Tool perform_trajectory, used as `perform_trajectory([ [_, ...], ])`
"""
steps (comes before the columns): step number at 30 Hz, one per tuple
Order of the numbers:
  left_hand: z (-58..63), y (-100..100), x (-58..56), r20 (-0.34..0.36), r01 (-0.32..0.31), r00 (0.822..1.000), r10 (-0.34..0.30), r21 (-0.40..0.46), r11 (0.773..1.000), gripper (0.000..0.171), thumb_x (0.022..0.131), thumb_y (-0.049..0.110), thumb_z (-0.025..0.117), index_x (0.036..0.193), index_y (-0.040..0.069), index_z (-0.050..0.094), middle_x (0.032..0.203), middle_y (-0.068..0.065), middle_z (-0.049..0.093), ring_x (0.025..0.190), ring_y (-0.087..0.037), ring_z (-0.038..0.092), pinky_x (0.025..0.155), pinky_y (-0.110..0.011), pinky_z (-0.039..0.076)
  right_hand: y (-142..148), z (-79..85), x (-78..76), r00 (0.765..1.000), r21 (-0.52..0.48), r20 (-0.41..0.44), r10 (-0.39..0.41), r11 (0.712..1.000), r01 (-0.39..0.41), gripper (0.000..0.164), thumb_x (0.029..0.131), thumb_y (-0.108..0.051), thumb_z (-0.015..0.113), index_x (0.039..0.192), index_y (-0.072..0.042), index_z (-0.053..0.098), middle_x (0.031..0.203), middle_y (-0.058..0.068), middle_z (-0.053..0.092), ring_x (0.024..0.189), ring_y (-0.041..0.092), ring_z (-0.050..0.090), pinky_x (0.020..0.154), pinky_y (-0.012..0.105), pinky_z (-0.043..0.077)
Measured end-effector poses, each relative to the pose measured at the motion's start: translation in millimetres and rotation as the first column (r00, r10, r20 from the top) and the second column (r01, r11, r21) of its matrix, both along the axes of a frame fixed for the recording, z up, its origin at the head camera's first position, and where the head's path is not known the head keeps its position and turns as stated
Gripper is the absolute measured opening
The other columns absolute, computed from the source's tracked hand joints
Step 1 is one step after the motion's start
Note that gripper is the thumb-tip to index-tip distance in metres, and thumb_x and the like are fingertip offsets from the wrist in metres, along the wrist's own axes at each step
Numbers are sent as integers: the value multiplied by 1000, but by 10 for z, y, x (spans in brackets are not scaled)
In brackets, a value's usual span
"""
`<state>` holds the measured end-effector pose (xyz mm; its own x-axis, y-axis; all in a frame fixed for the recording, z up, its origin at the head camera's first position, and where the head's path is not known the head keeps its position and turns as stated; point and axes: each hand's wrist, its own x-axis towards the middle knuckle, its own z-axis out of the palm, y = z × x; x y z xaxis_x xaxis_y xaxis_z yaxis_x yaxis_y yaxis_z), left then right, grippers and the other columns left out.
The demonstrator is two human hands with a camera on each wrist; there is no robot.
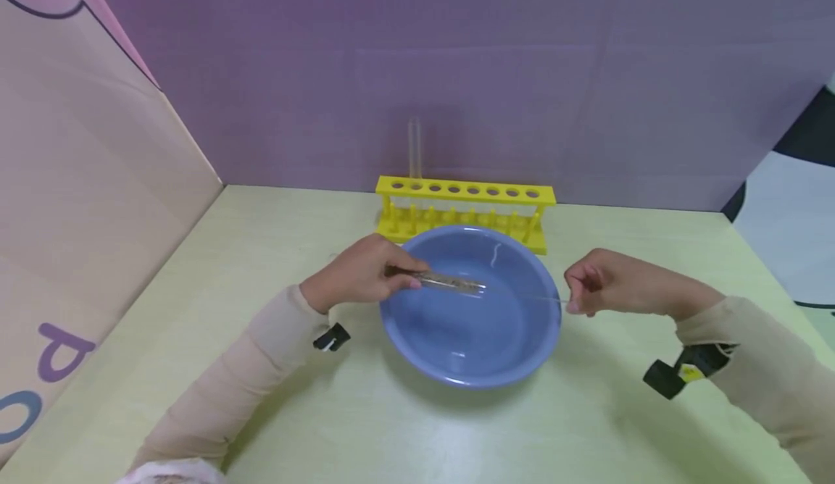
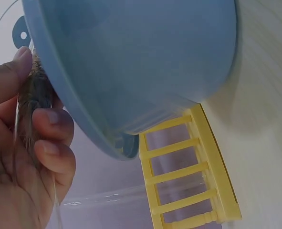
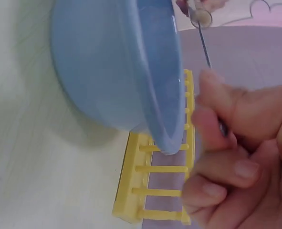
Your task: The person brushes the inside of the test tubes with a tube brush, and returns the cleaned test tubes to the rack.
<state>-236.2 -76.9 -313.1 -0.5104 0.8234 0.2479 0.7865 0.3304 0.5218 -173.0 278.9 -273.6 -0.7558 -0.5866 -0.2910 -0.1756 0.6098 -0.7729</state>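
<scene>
My left hand point(image 1: 372, 270) grips a clear glass test tube point(image 1: 450, 282), held nearly level over the blue basin point(image 1: 466, 339). Inside the tube sit the brown bristles of a test tube brush point(image 2: 36, 93). The tube's mouth points right, and the brush's thin wire handle point(image 3: 204, 45) comes out of it. To the right of the basin, my right hand point(image 1: 603, 281) pinches the far end of that wire between thumb and forefinger. In the right wrist view its other fingers point(image 3: 222, 171) are curled.
Behind the basin stands a yellow test tube rack point(image 1: 457, 190) with a row of holes and pegs. One clear test tube point(image 1: 414, 147) stands upright in it toward the left. A purple backdrop point(image 1: 483, 78) rises behind the pale table point(image 1: 417, 433).
</scene>
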Motion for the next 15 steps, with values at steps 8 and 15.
perform_trajectory([
  [8,12,-38,-24,71,-35,997,36,-8,999,25,85,11,70,109,3,71,86,-1,71,52,-5,43,48,-20,34,-61,-34,107,949,107,-312,-40,991,77,27,84,-5,69,64,-13,51,54,-10,34,48,2,34,47,22,33],
  [15,23,-66,-60,119,-39,992,39,-9,999,25,86,12,70,109,4,70,95,-4,72,49,-6,39,47,-20,32,-56,-97,168,842,106,-539,-22,990,93,35,80,1,71,63,-17,46,55,-16,31,48,-2,30,44,20,31],
])
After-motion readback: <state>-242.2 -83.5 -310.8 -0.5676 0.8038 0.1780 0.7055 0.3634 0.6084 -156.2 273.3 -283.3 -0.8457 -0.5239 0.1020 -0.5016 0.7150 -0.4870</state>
